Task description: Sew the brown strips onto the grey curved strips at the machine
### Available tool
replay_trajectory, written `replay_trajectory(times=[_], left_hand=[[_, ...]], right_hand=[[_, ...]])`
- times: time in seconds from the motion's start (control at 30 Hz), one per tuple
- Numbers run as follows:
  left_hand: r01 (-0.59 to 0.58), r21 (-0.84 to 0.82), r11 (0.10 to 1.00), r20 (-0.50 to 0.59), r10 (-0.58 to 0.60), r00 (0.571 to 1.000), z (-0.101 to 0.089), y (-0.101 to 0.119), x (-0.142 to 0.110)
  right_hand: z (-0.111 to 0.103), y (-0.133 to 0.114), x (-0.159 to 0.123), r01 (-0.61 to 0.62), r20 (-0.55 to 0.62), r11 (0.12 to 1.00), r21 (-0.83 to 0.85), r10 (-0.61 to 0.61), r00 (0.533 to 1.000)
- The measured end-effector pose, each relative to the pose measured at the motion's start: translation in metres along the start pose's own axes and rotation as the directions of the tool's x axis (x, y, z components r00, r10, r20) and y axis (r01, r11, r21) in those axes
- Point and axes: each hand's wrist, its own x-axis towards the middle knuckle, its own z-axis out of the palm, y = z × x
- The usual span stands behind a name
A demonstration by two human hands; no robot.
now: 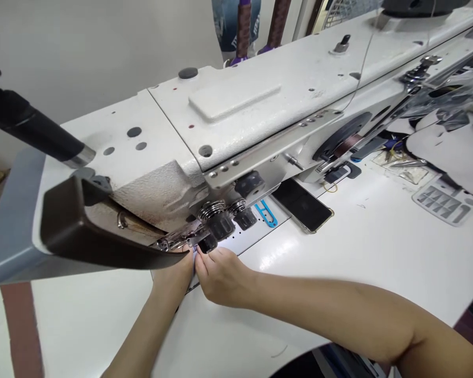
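Work at the white metal sewing machine (252, 105) looks under way, its small blue-violet piece (194, 257) not yet free of the needle area.
The piece lies between the hands, below the machine's near left end; any finished stitching is hidden, so what is done or left cannot be told. The right hand (224, 278) has its fingers curled together, seemingly pinching the piece's edge; the left hand (175, 268) has its fingertips behind the dark brown curved guard (118, 241), so I cannot tell its grip. Counted: two hands, one machine, one guard, one such piece; on the white smooth bench (319, 262), right of the hands, one black rectangular phone (305, 206); left of it, one bright blue slotted plate (266, 213).
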Motion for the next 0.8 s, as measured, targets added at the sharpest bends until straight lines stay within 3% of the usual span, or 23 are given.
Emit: replay_trajectory(times=[0.23,0.37,0.5,0.63,0.73,0.8], left_hand=[[0.026,-0.061,0.998,0.074,-0.021,0.997,-0.008,0.0,0.007],[0.033,-0.162,0.986,0.058,-0.023,0.998,-0.011,0.002,0.007],[0.104,-0.265,0.959,0.084,-0.084,0.993,-0.007,0.003,0.002],[0.128,-0.248,0.96,0.075,-0.112,0.991,-0.001,0.002,-0.001],[0.136,-0.249,0.959,0.076,-0.121,0.99,0.0,0.002,0.0],[0.151,-0.278,0.949,0.082,-0.133,0.988,-0.001,0.002,0.001]], right_hand=[[0.001,-0.001,-0.003,0.011,0.051,1.0,-0.014,-0.011,0.999],[0.0,0.0,-0.004,0.026,0.075,0.999,-0.031,-0.024,0.997],[-0.003,0.001,-0.001,0.031,0.103,0.999,-0.028,-0.028,0.994],[-0.005,0.001,0.001,0.019,0.185,0.999,0.027,-0.024,0.982],[-0.005,0.002,-0.002,0.075,0.221,0.997,0.004,-0.074,0.972],[-0.004,0.003,-0.006,0.119,0.182,0.991,-0.054,-0.108,0.977]])
